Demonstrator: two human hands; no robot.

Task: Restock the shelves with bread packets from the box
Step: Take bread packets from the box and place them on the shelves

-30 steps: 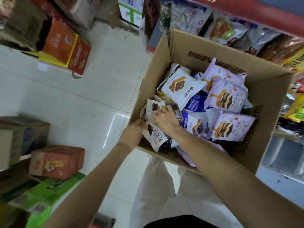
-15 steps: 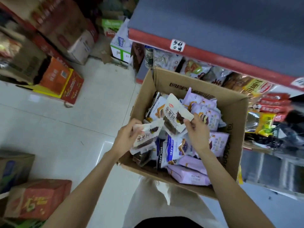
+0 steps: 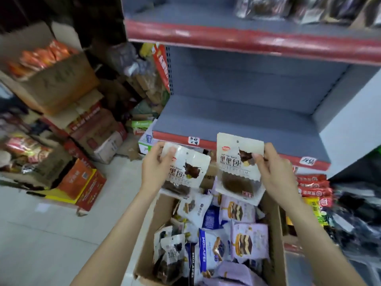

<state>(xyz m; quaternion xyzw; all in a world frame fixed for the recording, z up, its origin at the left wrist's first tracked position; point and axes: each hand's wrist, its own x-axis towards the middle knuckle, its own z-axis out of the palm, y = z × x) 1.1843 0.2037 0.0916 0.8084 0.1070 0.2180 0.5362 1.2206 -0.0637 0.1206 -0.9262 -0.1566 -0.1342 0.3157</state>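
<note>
My left hand [image 3: 157, 169] grips a white bread packet [image 3: 185, 170] with dark bread printed on it, by its upper left corner. My right hand [image 3: 274, 172] pinches a second white bread packet [image 3: 239, 166] of the same kind by its right edge. Both packets hang above the far end of the open cardboard box [image 3: 144, 234], just in front of the red edge of a grey shelf [image 3: 237, 118] that has nothing on it. The box holds several more packets, white, blue and purple [image 3: 250, 240].
Another grey shelf with a red edge [image 3: 247, 40] runs above, with dark packets on it. Stacked cartons [image 3: 82, 178] crowd the floor at the left. Red and yellow snack packets [image 3: 313, 188] fill the lower shelf at the right. White tiled floor [image 3: 51, 234] lies left of the box.
Both hands have risen out of the box, each with one white packet, up to the level of the grey shelf's front edge. The view has tilted up from the box to the shelves.
</note>
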